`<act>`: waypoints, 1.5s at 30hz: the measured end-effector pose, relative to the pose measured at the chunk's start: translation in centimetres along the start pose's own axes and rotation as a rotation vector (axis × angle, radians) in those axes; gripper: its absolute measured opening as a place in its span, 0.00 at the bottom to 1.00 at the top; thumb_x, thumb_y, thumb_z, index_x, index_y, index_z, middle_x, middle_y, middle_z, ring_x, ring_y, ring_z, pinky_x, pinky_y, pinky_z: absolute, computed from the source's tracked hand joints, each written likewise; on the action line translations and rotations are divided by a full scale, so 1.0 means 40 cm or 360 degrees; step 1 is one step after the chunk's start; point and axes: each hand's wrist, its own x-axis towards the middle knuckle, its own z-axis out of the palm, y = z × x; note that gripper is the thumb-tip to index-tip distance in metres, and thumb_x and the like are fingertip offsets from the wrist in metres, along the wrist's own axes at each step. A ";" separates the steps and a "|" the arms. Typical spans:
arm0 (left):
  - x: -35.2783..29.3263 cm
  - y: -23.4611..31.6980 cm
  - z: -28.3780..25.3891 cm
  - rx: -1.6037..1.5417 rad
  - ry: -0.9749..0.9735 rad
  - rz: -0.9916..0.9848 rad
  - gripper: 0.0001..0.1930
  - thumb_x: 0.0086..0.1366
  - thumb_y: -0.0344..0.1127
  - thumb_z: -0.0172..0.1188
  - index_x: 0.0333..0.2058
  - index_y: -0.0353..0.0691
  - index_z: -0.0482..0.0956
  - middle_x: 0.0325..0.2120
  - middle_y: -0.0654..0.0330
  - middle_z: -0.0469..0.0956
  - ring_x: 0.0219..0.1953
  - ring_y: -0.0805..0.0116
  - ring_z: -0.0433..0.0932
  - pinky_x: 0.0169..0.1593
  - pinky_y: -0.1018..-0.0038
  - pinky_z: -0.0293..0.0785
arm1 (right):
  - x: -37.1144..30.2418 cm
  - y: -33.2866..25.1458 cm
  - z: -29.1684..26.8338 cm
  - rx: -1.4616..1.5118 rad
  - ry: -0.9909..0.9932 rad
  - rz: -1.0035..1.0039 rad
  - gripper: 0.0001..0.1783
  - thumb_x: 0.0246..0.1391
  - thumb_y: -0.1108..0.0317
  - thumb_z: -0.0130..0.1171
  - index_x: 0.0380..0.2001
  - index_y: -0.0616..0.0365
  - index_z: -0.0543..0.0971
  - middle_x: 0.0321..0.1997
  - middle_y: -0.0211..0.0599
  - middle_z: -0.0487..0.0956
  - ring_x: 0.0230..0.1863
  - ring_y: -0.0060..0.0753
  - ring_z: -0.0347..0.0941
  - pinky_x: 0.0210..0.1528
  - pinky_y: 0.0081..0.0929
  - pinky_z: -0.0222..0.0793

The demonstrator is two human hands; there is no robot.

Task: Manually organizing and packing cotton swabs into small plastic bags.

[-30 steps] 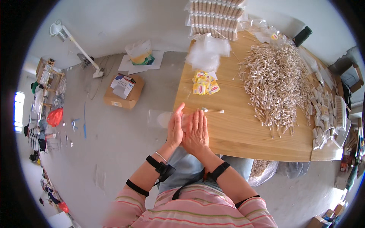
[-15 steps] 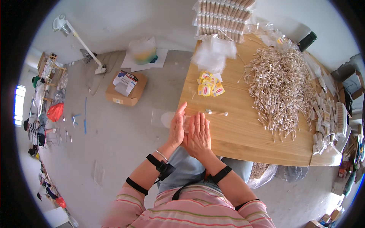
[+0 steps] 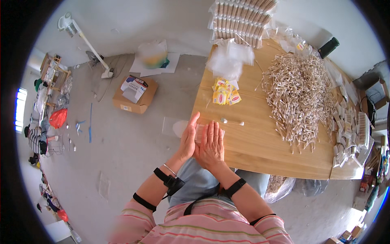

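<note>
At the table's near left edge, a flat layer of cotton swabs (image 3: 198, 132) lies between and under my hands. My left hand (image 3: 188, 141) stands on its edge along the left side of the swabs, fingers stretched straight. Flat across them rests my right hand (image 3: 210, 147), its fingers extended and pointing away from me; it hides most of the layer. Swab ends show past its fingertips on the right. Just beyond, a few loose swabs (image 3: 232, 121) lie on the wood. A clear plastic bag (image 3: 170, 127) sticks out past the table edge, left of my left hand.
Yellow printed cards (image 3: 225, 94) and clear bags (image 3: 229, 59) lie farther back on the table (image 3: 248, 148). A large heap of swabs (image 3: 298, 95) covers its right part, with packed bundles (image 3: 351, 132) beyond. Stacked packs (image 3: 239, 22) stand at the back; a cardboard box (image 3: 135, 95) is on the floor.
My right hand has shifted very slightly, and a little more of the swab layer shows beside its fingers. Otherwise the hands keep their places; the whole view has moved a touch.
</note>
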 end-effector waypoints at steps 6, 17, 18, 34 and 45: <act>0.000 0.003 -0.001 0.0043 -0.0036 0.0016 0.40 0.70 0.62 0.30 0.65 0.30 0.51 0.66 0.47 0.51 0.69 0.55 0.48 0.70 0.62 0.41 | 0.005 -0.005 0.013 -0.0093 0.0087 0.0014 0.39 0.57 0.53 0.42 0.62 0.76 0.54 0.69 0.66 0.49 0.73 0.62 0.38 0.72 0.51 0.32; 0.003 0.051 -0.059 -0.0103 0.0043 -0.0011 0.33 0.68 0.44 0.52 0.64 0.31 0.54 0.65 0.49 0.55 0.69 0.54 0.49 0.69 0.62 0.45 | -0.007 -0.018 0.002 0.0009 -0.0053 -0.0018 0.42 0.57 0.52 0.44 0.64 0.75 0.51 0.71 0.62 0.44 0.74 0.59 0.33 0.73 0.48 0.26; 0.016 0.086 -0.105 0.0658 -0.0204 0.0093 0.36 0.60 0.38 0.57 0.63 0.31 0.55 0.65 0.50 0.56 0.69 0.53 0.49 0.70 0.60 0.44 | -0.006 -0.013 0.005 -0.0008 -0.0057 -0.0001 0.42 0.56 0.52 0.44 0.64 0.76 0.51 0.71 0.62 0.44 0.74 0.58 0.32 0.73 0.47 0.26; 0.051 0.097 -0.189 0.1995 -0.0668 0.0172 0.33 0.45 0.35 0.70 0.52 0.38 0.70 0.59 0.58 0.66 0.68 0.60 0.52 0.72 0.57 0.40 | 0.022 -0.046 0.014 0.0071 -0.0011 -0.0079 0.43 0.52 0.55 0.49 0.62 0.80 0.52 0.69 0.69 0.45 0.72 0.65 0.35 0.72 0.51 0.30; 0.039 0.060 -0.243 0.1802 -0.0650 0.0217 0.41 0.44 0.34 0.72 0.58 0.39 0.65 0.60 0.56 0.63 0.68 0.58 0.51 0.71 0.57 0.44 | 0.053 -0.101 0.043 0.0060 -0.0052 -0.0095 0.43 0.53 0.56 0.48 0.62 0.79 0.51 0.69 0.70 0.46 0.73 0.65 0.35 0.72 0.51 0.29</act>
